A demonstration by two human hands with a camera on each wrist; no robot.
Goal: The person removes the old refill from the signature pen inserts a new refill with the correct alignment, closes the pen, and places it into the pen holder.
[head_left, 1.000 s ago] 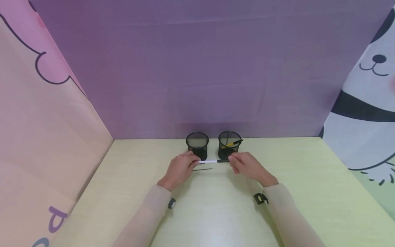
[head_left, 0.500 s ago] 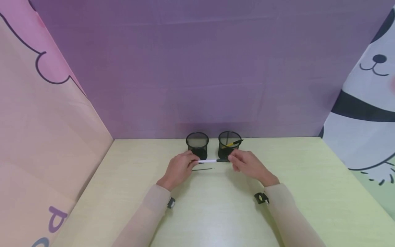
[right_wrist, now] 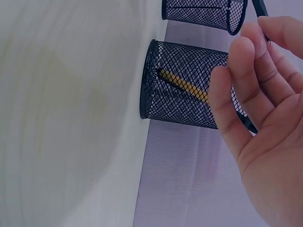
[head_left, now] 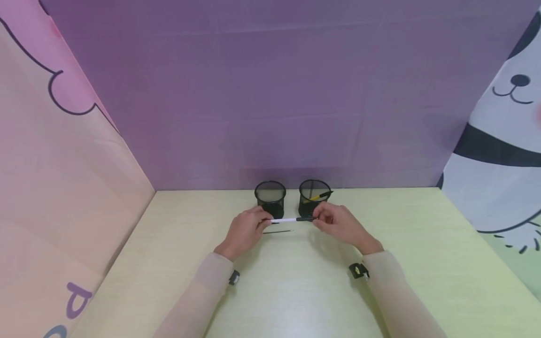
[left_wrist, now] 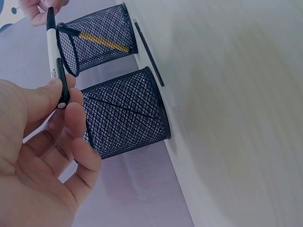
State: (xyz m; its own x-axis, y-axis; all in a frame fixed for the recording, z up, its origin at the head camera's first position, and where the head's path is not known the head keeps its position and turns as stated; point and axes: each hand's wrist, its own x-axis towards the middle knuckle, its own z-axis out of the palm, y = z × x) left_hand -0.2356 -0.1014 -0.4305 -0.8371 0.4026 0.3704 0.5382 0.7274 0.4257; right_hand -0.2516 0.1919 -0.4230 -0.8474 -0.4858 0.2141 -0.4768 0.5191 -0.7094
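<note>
My left hand (left_wrist: 52,151) pinches a white and black pen (head_left: 285,220) between thumb and fingers at its clip end. The pen lies level across the gap between both hands, in front of two black mesh cups. At the pen's black tip end, my right hand (head_left: 340,226) pinches it with thumb and index finger; the metal point shows between them in the right wrist view. A thin dark stick with a pale end, like a pen refill (head_left: 279,231), lies on the table just below the pen.
The left mesh cup (head_left: 271,202) stands at the table's back edge by the purple wall (head_left: 270,94). Beside it, the right mesh cup (right_wrist: 189,52) holds a yellow and black pen (right_wrist: 184,86) leaning on its rim. The pale table (head_left: 279,291) stretches toward me.
The right hand's thumb and fingers have shifted round the pen's tip, and that hand sits slightly higher. The left hand and its grip have hardly moved.
</note>
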